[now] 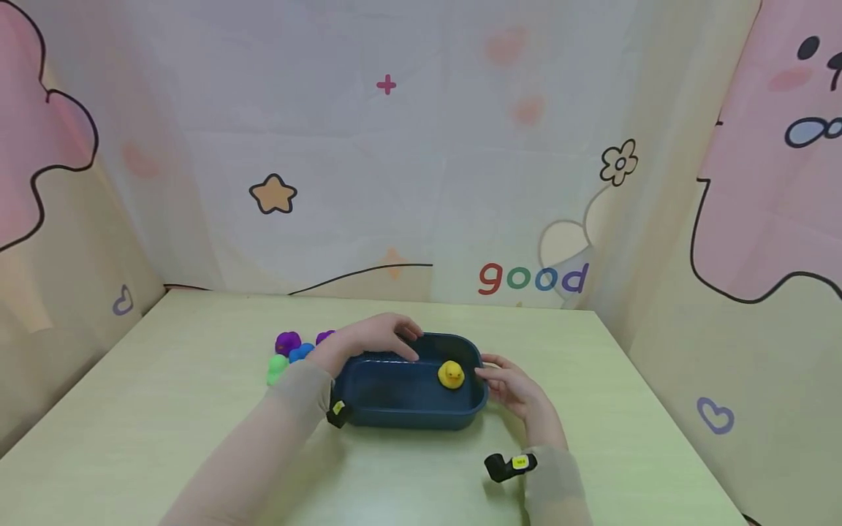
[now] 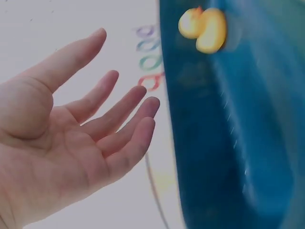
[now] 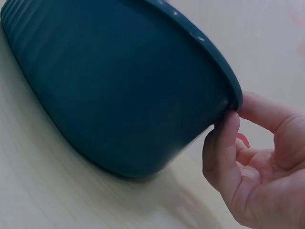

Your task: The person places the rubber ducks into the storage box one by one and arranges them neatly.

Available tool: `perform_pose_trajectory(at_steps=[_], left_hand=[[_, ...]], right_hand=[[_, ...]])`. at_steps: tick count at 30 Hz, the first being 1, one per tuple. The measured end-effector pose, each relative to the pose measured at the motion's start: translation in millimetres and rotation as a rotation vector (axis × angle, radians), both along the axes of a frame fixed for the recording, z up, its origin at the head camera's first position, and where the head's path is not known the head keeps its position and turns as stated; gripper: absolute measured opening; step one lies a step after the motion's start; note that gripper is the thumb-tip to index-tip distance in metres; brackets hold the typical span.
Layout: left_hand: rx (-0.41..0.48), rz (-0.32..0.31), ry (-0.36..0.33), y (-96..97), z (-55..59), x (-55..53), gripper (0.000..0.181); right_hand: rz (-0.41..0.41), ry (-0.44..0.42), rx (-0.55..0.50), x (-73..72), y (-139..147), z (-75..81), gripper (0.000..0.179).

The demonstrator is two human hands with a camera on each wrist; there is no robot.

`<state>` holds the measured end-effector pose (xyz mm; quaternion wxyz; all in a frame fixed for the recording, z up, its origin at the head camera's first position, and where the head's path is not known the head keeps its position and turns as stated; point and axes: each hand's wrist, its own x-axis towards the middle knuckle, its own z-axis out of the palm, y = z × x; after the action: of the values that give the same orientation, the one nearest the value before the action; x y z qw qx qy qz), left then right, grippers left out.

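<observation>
A dark blue rectangular basin [image 1: 408, 419] with rounded corners stands on the table. Inside it, toward the right end, sits a yellow rubber duck [image 1: 451, 375], which also shows in the left wrist view [image 2: 212, 29]. My left hand [image 1: 381, 334] is over the basin's far left side, fingers spread and loosely bent, holding nothing. At the basin's right end, my right hand [image 1: 516, 391] pinches the rim between thumb and fingers. The right wrist view shows these fingers [image 3: 226, 143] bent under the lip of the basin [image 3: 128, 90].
Left of the basin lie several small toys: purple [image 1: 287, 342], blue [image 1: 302, 351] and green [image 1: 277, 367], with another purple one [image 1: 324, 337] partly hidden by the left arm. A printed cloth [image 1: 434, 183] hangs behind and beside the pale table [image 1: 164, 409].
</observation>
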<state>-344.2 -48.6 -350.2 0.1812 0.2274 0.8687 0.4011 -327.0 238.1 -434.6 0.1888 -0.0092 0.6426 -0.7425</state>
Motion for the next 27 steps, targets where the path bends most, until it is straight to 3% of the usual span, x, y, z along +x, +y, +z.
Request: perform_pose_trajectory(at_steps=[6,11,15,21,27], left_hand=[[0.1,0.106,0.014,-58.7,9.2,5.1,0.054],[0.2,0.205,0.039,-103.5,6.8,9.3,0.058],[0.274,0.293,0.057,-129.7,-4.0,13.6,0.061],[0.338,0.442,0.058,-153.6,-24.6,26.9,0.063],[0.341,0.482,0.035,-177.3,-46.9,33.2,0.066]], right_hand=[[-0.002,-0.004,-0.004,-0.8,-0.7,0.8,0.043],[-0.002,-0.005,-0.012,-0.6,-0.5,3.3,0.044],[0.003,-0.005,-0.01,0.4,0.6,4.8,0.05],[0.009,-0.016,-0.026,0.9,0.7,3.5,0.053],[-0.003,-0.022,-0.025,0.1,-1.4,-0.1,0.052]])
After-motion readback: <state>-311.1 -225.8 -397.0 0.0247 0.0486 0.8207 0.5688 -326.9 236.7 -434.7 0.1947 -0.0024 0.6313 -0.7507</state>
